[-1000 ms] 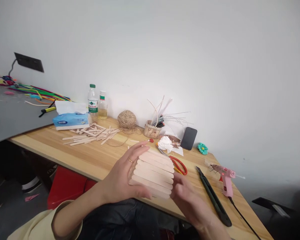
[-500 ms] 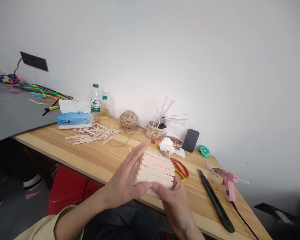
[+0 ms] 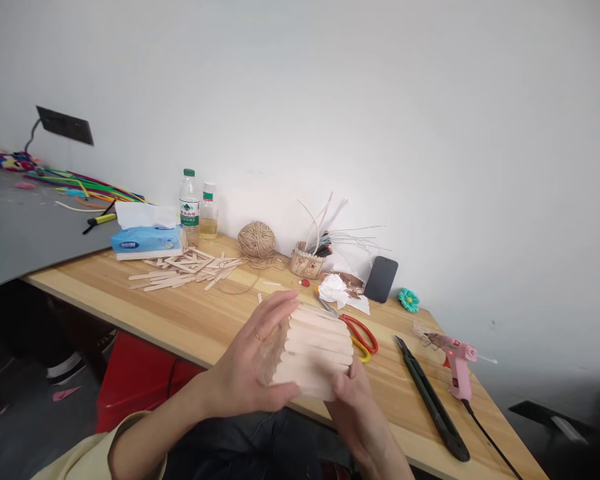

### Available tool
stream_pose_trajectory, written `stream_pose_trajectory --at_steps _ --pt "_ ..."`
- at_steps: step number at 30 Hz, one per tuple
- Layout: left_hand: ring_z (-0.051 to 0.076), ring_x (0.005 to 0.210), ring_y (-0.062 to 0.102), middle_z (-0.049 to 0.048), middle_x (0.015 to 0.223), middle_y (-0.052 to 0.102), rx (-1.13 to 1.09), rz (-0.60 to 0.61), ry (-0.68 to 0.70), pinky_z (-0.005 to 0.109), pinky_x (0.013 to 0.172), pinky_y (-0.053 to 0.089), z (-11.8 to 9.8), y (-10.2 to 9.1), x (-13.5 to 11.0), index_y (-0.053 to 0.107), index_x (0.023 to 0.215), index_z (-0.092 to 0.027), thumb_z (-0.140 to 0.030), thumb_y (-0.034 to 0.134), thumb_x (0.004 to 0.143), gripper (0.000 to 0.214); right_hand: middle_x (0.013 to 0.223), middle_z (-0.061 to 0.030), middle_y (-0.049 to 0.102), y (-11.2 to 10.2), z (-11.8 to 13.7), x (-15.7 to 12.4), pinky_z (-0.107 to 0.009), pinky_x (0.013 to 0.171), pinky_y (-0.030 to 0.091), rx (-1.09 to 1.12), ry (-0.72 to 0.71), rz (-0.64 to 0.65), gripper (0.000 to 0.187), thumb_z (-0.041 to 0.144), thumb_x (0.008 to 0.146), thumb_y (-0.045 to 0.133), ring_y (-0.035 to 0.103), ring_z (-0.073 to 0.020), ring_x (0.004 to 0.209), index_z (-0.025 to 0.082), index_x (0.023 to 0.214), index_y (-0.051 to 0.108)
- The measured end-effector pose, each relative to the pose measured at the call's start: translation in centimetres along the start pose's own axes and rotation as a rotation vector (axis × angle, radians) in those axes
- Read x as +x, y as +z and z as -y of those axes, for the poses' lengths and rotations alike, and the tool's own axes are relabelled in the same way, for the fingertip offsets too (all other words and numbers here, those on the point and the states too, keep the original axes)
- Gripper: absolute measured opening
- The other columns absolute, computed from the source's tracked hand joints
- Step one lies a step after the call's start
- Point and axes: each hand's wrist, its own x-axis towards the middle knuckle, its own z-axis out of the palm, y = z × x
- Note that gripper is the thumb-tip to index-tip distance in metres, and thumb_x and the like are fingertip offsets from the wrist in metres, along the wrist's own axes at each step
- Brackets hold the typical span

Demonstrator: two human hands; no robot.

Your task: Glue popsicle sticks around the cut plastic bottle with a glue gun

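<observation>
Between my two hands is a box covered with popsicle sticks (image 3: 317, 347), held above the front edge of the table. The sticks lie side by side, their rounded ends showing along the edges. My left hand (image 3: 253, 363) wraps the box's left side, with fingers over the top and the thumb along the lower edge. At the lower right corner my right hand (image 3: 353, 407) grips it, thumb on the front and fingers mostly hidden behind. Scissors (image 3: 363, 333) with red and yellow handles lie just behind the box, partly covered by it.
On the wooden table (image 3: 220, 320) are loose popsicle sticks (image 3: 195, 267), a tissue pack (image 3: 147, 241), a twine ball (image 3: 257, 239), a small basket (image 3: 306, 261) and a phone (image 3: 381, 280). A utility knife (image 3: 433, 400) and a pink glue gun (image 3: 460, 363) lie at right.
The stick-covered box has tilted slightly between my hands and moved a little lower. My right thumb has slid right, toward the box's lower right corner. Both hands still hold it.
</observation>
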Motion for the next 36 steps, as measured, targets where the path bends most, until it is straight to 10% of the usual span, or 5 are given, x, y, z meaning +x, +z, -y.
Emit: stream_pose_trajectory --at_steps 3,10,23,36 --pt "0.035 0.141 0.014 0.009 0.151 0.024 -0.037 0.066 0.019 0.053 0.114 0.012 0.4 -0.1 -0.3 0.02 0.145 -0.032 -0.038 0.076 0.067 0.097 0.104 -0.0084 0.072 0.0 0.2 0.1 -0.042 0.091 0.049 -0.037 0.001 -0.031 0.052 0.036 0.056 0.084 0.065 -0.0289 0.099 0.022 0.104 0.069" --pt "0.033 0.136 0.028 0.0119 0.149 0.027 -0.413 -0.056 -0.431 0.046 0.109 0.028 -0.3 0.0 0.0 0.03 0.141 -0.024 -0.044 0.069 0.072 0.082 0.097 -0.0098 0.073 -0.4 -0.6 0.1 -0.041 0.086 0.052 -0.197 -0.047 0.012 0.036 0.035 0.061 0.082 0.068 -0.0281 0.092 0.019 0.092 0.074" --pt "0.032 0.136 0.024 0.0099 0.145 0.03 -0.431 -0.048 -0.267 0.046 0.113 0.021 0.7 -0.1 -0.3 0.035 0.136 -0.024 -0.025 0.069 0.067 0.077 0.088 -0.0058 0.074 -1.0 0.5 0.0 -0.035 0.074 0.053 -0.26 -0.083 -0.03 0.037 0.05 0.061 0.078 0.067 -0.0244 0.081 0.023 0.087 0.075" --pt "0.029 0.136 0.029 0.0079 0.147 0.033 -0.36 -0.089 -0.448 0.038 0.106 0.035 -0.6 0.0 0.3 0.046 0.13 -0.027 -0.023 0.071 0.071 0.064 0.083 -0.0036 0.074 -0.5 -0.4 -0.4 -0.03 0.074 0.053 -0.347 -0.13 -0.114 0.023 0.037 0.068 0.077 0.067 -0.0212 0.08 0.024 0.086 0.075"
